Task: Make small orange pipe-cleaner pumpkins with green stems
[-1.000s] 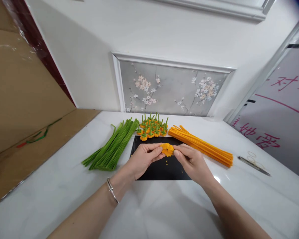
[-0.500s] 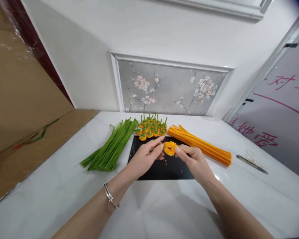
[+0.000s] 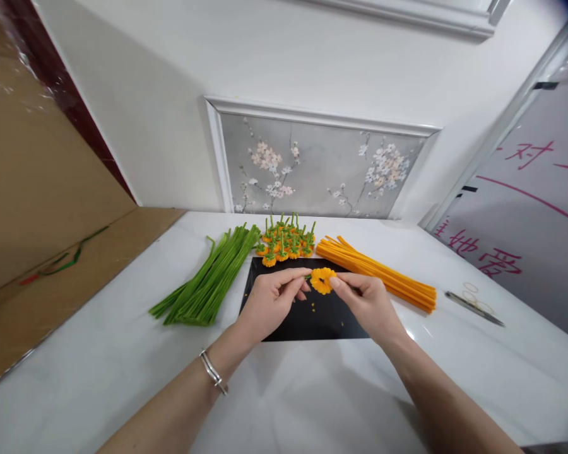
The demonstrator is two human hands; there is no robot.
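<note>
An orange ring-shaped flower piece (image 3: 322, 280) with a small dark centre is held up over the black mat (image 3: 307, 321). My right hand (image 3: 369, 302) pinches its right edge between thumb and fingers. At its left side my left hand (image 3: 272, 299) is closed on a short green stem (image 3: 307, 276), whose end shows between the fingertips and the flower. Whether the stem is joined to the flower cannot be made out. Beyond the mat stand several finished orange flowers (image 3: 286, 239), face down with green stems upward.
Green pipe cleaners (image 3: 213, 277) lie in a bundle at the left, orange ones (image 3: 378, 271) at the right. Scissors or tweezers (image 3: 476, 308) lie far right, beside thin rings (image 3: 471, 289). Cardboard (image 3: 76, 271) borders the white table (image 3: 123, 372). Orange bits dot the mat.
My left fingers have closed in, and a green stem now shows between them and the flower. The whole view has shifted slightly; my right hand keeps its pinch.
</note>
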